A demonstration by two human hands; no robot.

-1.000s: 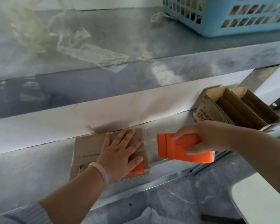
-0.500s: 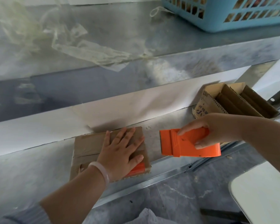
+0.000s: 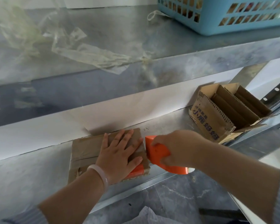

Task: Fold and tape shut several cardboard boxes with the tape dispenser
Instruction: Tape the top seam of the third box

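A flat, folded cardboard box (image 3: 87, 147) with tape strips and an orange patch lies on the lower metal shelf (image 3: 31, 172). My left hand (image 3: 120, 154) presses flat on its top with fingers spread. My right hand (image 3: 176, 147) grips the orange tape dispenser (image 3: 158, 152), whose front edge touches the box's right side. An open cardboard box (image 3: 213, 122) with printed characters stands to the right on the same shelf; folded cardboard pieces stand inside it.
An upper metal shelf (image 3: 152, 46) carries crumpled clear tape (image 3: 90, 54) and a blue plastic basket (image 3: 233, 15). A white wall (image 3: 39, 136) backs the lower shelf. Below is grey marbled floor (image 3: 168, 199), with a white surface (image 3: 265, 175) at the right.
My right hand has brought the tape dispenser leftward and down until it meets the right side of the box. My left hand stays pressed on the box.
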